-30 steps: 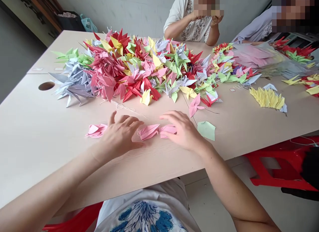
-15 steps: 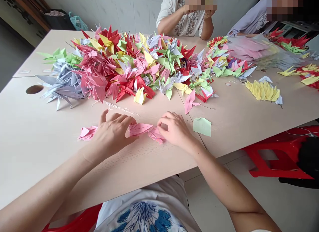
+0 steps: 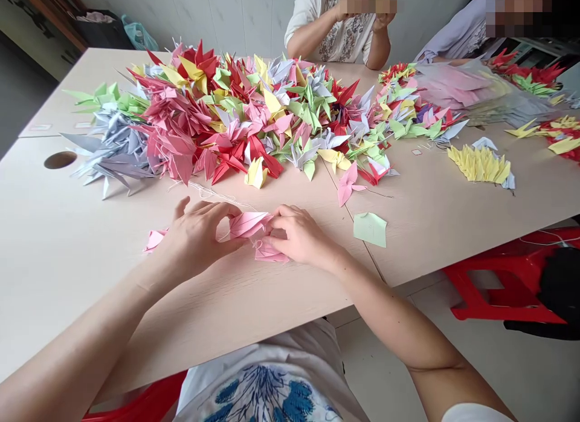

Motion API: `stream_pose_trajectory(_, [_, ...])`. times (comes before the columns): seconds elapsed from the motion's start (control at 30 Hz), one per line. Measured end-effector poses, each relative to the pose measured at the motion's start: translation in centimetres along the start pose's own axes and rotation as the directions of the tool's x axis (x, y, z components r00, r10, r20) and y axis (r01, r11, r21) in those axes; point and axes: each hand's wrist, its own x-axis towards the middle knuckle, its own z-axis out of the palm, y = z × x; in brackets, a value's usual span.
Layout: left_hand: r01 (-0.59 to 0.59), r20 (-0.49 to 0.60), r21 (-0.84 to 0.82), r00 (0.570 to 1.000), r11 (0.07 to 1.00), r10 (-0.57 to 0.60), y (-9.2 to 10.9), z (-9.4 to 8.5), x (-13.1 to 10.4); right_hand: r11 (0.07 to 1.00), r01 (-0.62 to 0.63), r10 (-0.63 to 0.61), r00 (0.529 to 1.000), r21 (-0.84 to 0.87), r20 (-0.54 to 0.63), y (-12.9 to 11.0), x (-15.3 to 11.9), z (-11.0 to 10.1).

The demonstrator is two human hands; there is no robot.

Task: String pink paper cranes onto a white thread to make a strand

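Between my two hands a pink folded paper crane [image 3: 248, 223] is pinched at both ends. My left hand [image 3: 199, 231] grips its left side between thumb and fingers. Closed on its right tip is my right hand [image 3: 296, 233]. Just below, another pink folded paper piece [image 3: 270, 251] lies by the right thumb, with thin white thread near it. More pink folded paper [image 3: 155, 240] sticks out left of my left hand, partly covered by it. A loose white thread [image 3: 217, 195] lies on the table behind my hands.
A big heap of coloured paper cranes [image 3: 244, 120] covers the table's [image 3: 40, 228] middle. A green paper sheet [image 3: 370, 228] and a row of yellow cranes [image 3: 479, 165] lie to the right. Across the table sit two people. A red stool [image 3: 502, 283] stands at right.
My right hand has moved left, closer to my left hand, and now grips the crane's right tip. The crane has turned and looks tilted up; the lower pink piece has shifted left.
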Motion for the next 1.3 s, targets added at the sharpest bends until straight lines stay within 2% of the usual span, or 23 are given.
stream_pose_trajectory(0.2, [0.01, 0.003, -0.003, 1.0, 1.0, -0.01, -0.2, 0.0, -0.2, 0.999, 0.001, 0.001, 0.999, 0.044, -0.043, -0.2, -0.1, -0.3])
stream_pose_trajectory(0.43, [0.023, 0.026, -0.014, 0.999, 1.0, -0.023, 0.0, -0.1, -0.2, 0.999, -0.027, 0.026, 0.997, -0.017, -0.067, -1.1, 0.6, 1.8])
stream_pose_trajectory(0.5, [0.028, 0.025, -0.008, 0.999, 1.0, -0.027, 0.0, -0.1, -0.2, 0.998, -0.045, 0.048, 0.996, 0.044, -0.072, -1.0, 0.6, 1.7])
stream_pose_trajectory(0.57, [0.038, 0.028, 0.004, 0.999, 0.999, -0.038, 0.0, -0.2, -0.2, 0.979, -0.071, 0.081, 0.996, 0.192, -0.046, -0.7, 0.2, 1.0])
stream_pose_trajectory(0.7, [0.055, 0.05, 0.036, 0.997, 0.998, -0.057, -0.1, -0.2, -0.2, 0.838, -0.112, 0.086, 0.994, 0.535, 0.074, 0.1, -1.1, -0.9])
stream_pose_trajectory(0.8, [0.051, 0.058, 0.033, 0.997, 0.998, -0.053, -0.1, -0.1, -0.1, 0.71, -0.141, 0.099, 0.99, 0.689, 0.101, 0.5, -2.1, -1.9])
stream_pose_trajectory(1.0, [0.033, 0.063, 0.022, 0.997, 0.999, -0.034, 0.0, 0.3, -0.2, 0.592, -0.165, 0.135, 0.985, 0.789, 0.104, 1.1, -3.0, -3.3])
stream_pose_trajectory(1.1, [0.024, 0.061, 0.032, 0.998, 0.999, -0.026, 0.0, 0.3, -0.2, 0.547, -0.134, 0.143, 0.988, 0.826, 0.065, 1.4, -3.1, -3.8])
stream_pose_trajectory(1.23, [0.023, 0.057, 0.041, 0.998, 0.999, -0.026, -0.1, 0.3, -0.2, 0.409, -0.096, 0.135, 0.99, 0.907, 0.043, 1.7, -3.1, -4.1])
stream_pose_trajectory(1.3, [0.029, 0.065, 0.034, 0.997, 0.999, -0.031, 0.0, 0.2, -0.2, 0.387, -0.093, 0.156, 0.987, 0.917, 0.034, 1.8, -3.0, -4.0])
